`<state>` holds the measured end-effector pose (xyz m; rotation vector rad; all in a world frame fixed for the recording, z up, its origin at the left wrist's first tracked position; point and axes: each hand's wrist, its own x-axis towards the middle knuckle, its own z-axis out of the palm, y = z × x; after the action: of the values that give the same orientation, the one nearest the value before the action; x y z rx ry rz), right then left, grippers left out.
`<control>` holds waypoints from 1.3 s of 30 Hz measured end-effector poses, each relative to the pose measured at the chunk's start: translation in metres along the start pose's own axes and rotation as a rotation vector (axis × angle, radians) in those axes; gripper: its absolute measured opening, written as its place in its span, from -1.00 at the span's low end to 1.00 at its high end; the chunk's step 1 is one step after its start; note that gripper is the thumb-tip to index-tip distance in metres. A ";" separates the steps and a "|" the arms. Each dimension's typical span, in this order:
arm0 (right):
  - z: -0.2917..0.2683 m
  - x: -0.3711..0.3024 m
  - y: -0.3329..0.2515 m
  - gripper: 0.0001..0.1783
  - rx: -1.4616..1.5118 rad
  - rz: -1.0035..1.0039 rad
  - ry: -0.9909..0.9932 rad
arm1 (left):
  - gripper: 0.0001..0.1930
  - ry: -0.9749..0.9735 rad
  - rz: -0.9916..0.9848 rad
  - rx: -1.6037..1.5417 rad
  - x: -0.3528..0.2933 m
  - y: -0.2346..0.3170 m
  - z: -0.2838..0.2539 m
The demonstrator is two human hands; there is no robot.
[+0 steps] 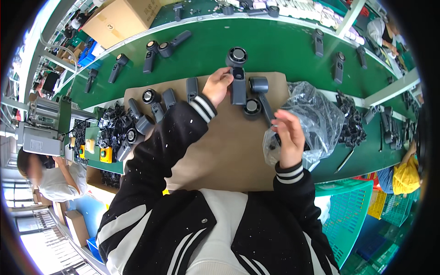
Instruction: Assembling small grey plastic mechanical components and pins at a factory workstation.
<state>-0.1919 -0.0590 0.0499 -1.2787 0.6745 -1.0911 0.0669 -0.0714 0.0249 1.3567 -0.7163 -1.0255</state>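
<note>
Left heap: I saw a tangled mound of small black parts (117,123) on the green worktable (201,41), a yellow control box (106,155) beside it
Brown sheet (215,151): several dark grey handheld fans with round heads (157,110) lay along its left part
Left hand (218,87): its fingers gripped the side of an upright dark grey plastic fan (238,89), round head away from the wearer, above the sheet's far middle
Second fan (263,98): it lay just right of the gripped one, its handle slanting toward the wearer
Right hand (289,137): open, fingers loosely bent, near that handle; whether they touched, I couldn't tell
Clear plastic bag (321,114): it sat crumpled beyond the right hand
Green plastic crate (350,215): it stood below the table's right edge
</note>
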 end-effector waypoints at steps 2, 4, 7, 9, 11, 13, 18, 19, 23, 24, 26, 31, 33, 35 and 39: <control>-0.011 0.002 -0.003 -0.71 -0.023 -0.032 0.036 | -0.62 0.046 0.014 0.044 0.039 0.014 -0.003; -0.023 0.004 -0.005 -0.72 -0.119 -0.096 0.165 | -0.59 0.254 0.138 0.364 0.087 0.019 -0.007; -0.051 0.000 -0.001 -0.74 -0.243 -0.133 0.238 | -0.57 0.332 0.225 0.503 0.153 0.004 -0.006; -0.064 0.000 0.004 -0.76 -0.360 -0.146 0.327 | -0.55 0.404 0.291 0.655 0.200 -0.017 -0.003; -0.064 0.006 0.008 -0.77 -0.399 -0.138 0.288 | -0.54 0.370 0.268 0.682 0.255 -0.044 -0.029; -0.050 0.010 0.009 -0.78 -0.447 -0.107 0.177 | -0.51 0.340 0.199 0.763 0.283 -0.053 -0.089; -0.063 0.005 0.011 -0.77 -0.528 0.005 0.179 | -0.46 0.192 0.043 0.891 0.235 -0.037 0.000; -0.063 0.003 0.007 -0.77 -0.524 0.014 0.172 | -0.45 0.187 0.022 0.929 0.212 -0.014 0.017; -0.053 0.008 0.008 -0.78 -0.524 0.003 0.104 | -0.44 0.210 0.000 1.125 0.199 0.003 0.036; -0.053 0.009 0.008 -0.78 -0.529 0.003 0.094 | -0.43 0.204 -0.006 1.190 0.199 0.005 0.042; -0.051 0.008 0.009 -0.78 -0.530 0.002 0.097 | -0.44 0.189 0.014 1.208 0.201 0.002 0.052; -0.052 0.007 0.006 -0.78 -0.512 0.017 0.099 | -0.51 0.126 0.044 1.061 0.219 -0.012 0.066; -0.050 0.008 0.005 -0.78 -0.488 0.027 0.091 | -0.57 0.088 0.005 0.637 0.233 -0.019 0.051; -0.049 0.009 0.005 -0.78 -0.470 0.034 0.086 | -0.59 0.072 -0.015 0.431 0.236 -0.019 0.040; -0.053 0.008 0.005 -0.78 -0.446 0.042 0.089 | -0.72 0.005 -0.139 -0.140 0.216 -0.007 0.035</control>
<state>-0.2342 -0.0879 0.0350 -1.5904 1.0492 -0.9987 0.1240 -0.2804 -0.0095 1.3003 -0.5423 -1.1600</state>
